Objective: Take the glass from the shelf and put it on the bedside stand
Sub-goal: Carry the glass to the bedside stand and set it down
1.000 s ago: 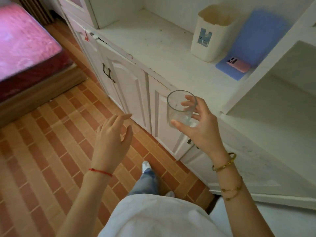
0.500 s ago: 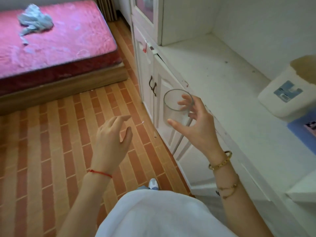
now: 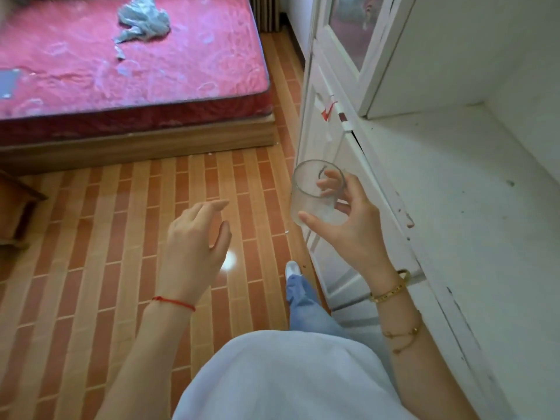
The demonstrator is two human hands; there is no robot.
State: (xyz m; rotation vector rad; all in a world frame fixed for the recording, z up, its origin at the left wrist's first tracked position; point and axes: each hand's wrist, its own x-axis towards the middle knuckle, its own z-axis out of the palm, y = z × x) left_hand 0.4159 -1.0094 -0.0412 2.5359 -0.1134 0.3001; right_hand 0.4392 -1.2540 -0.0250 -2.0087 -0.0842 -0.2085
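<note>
- the white cabinet [image 3: 454, 192] takes up the right side of the frame; the stretch of its shelf that shows here is bare and scuffed, and its doors run down toward the lower right.
- the bed [image 3: 121, 71] with a pink mattress fills the upper left, a crumpled grey cloth [image 3: 141, 21] lying near its top edge.
- the tiled floor [image 3: 106, 222] spreads across the centre and lower left in orange-brown strips.
- a dark wooden piece of furniture [image 3: 18, 207] peeks in at the far left edge; it may be the bedside stand, though too little shows to be sure.
- the person's white top [image 3: 288, 374] sits at the bottom centre, one leg in blue jeans and a white shoe just above it.
- the right hand [image 3: 348, 225], right of centre, is wrapped around the glass [image 3: 316, 192], thumb across the front near the base and fingers behind the wall.
- the left hand [image 3: 197, 241], at centre, hangs empty over the floor, fingers loosely spread and curled, touching nothing.
- the glass is clear, looks empty, upright with a slight tilt, held in the air just in front of the cabinet doors and clear of the shelf.
- progress, judged from this: the pickup is done, the glass is off the shelf. what is left is the carry toward the left of the frame and setting it down on the stand.
</note>
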